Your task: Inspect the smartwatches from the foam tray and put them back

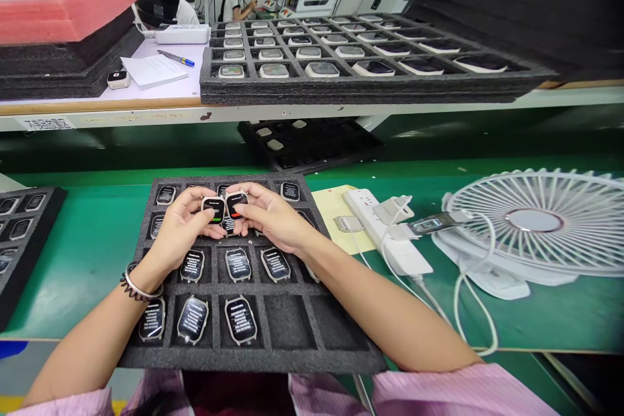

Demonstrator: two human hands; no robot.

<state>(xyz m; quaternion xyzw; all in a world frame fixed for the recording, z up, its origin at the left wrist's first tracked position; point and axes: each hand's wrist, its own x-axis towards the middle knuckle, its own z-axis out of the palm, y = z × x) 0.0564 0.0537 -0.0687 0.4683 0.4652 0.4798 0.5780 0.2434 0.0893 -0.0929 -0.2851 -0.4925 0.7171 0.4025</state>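
Note:
My left hand (181, 229) is closed on a strapless smartwatch (212, 203), its thumb on a screen that shows a green bar. Beside it, my right hand (277, 220) grips a second smartwatch (236, 199), thumb over an orange-red mark on the screen. The two watches are held side by side, nearly touching, above a black foam tray (244, 360). Several more watch bodies lie in the tray's compartments, such as a lit watch (240, 320) with white text in the front row. Both hands hide part of the tray's upper rows.
A white power strip (385, 227) with plugs and cables lies right of the tray, near a white fan (533, 221). Another foam tray (36, 266) is at left. On the shelf sit a large watch tray (341, 88), a pen (175, 58) and stacked foam (63, 55). Two people sit beyond.

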